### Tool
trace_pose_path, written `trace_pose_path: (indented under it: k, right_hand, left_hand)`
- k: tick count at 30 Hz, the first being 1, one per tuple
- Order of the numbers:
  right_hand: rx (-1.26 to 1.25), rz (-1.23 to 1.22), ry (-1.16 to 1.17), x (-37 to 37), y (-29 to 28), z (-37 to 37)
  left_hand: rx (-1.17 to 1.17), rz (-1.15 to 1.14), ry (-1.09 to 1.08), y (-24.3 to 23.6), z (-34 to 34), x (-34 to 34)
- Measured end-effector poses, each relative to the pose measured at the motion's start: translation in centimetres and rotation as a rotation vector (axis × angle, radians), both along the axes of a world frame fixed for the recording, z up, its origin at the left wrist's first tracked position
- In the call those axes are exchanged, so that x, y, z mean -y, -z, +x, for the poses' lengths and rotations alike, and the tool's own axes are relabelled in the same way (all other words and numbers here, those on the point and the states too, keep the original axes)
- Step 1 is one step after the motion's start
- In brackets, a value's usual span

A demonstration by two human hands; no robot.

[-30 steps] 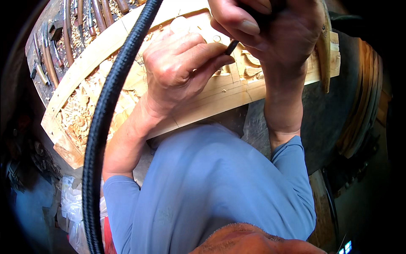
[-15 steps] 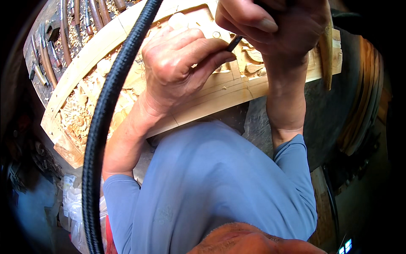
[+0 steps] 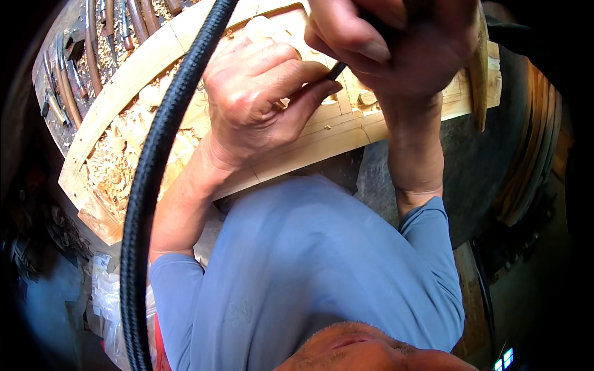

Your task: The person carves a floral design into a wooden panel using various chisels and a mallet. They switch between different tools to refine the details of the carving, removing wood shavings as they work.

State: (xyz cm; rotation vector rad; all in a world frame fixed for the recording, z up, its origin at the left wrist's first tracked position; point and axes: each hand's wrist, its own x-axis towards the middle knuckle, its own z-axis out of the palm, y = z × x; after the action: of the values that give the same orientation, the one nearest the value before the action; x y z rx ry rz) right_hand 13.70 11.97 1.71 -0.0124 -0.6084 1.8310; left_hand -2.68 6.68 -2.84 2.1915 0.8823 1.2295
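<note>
A pale wooden panel (image 3: 108, 148) with carved flowers and scrollwork lies across the bench. My left hand (image 3: 260, 99) rests over it, thumb and index finger closed on the dark thin shaft of a tool (image 3: 336, 70). Just above and right of it, my right hand (image 3: 399, 46) is wrapped round a dark part of what looks like the same tool; its upper end is out of sight. A long tan wooden piece (image 3: 479, 99) stands beside my right hand, and I cannot tell whether I hold it. The carving beneath both hands is partly hidden.
Wooden-handled carving tools (image 3: 68, 93) lie among shavings at the back left. A thick black braided hose (image 3: 151, 179) crosses the view. Curved wooden boards (image 3: 529, 148) stand at the right. A crumpled plastic bag (image 3: 108, 297) is at the lower left.
My right hand has shifted slightly down and left since half a second ago. My left hand has shifted slightly left. Both still grip the tool.
</note>
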Motion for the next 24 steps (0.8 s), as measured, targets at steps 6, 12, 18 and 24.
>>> trace_pose_path:
  k: [6, 12, 18, 24]
  right_hand:
    - [0.609, -0.346, -0.131, -0.6, -2.1, 0.0]
    - [0.413, -0.362, -0.199, -1.4, -0.5, -0.8]
    - [0.326, -0.333, -0.145, -1.7, -2.8, 0.9]
    - [0.81, -0.32, -0.041, -0.8, -4.5, -1.2]
  left_hand:
    - [0.045, -0.245, -0.082, -1.0, -0.1, 0.7]
    - [0.034, -0.242, -0.121, -1.4, -1.0, 0.5]
    - [0.089, -0.155, 0.003, -1.0, -0.7, 0.3]
    - [0.076, -0.199, -0.079, -0.3, -0.2, 0.2]
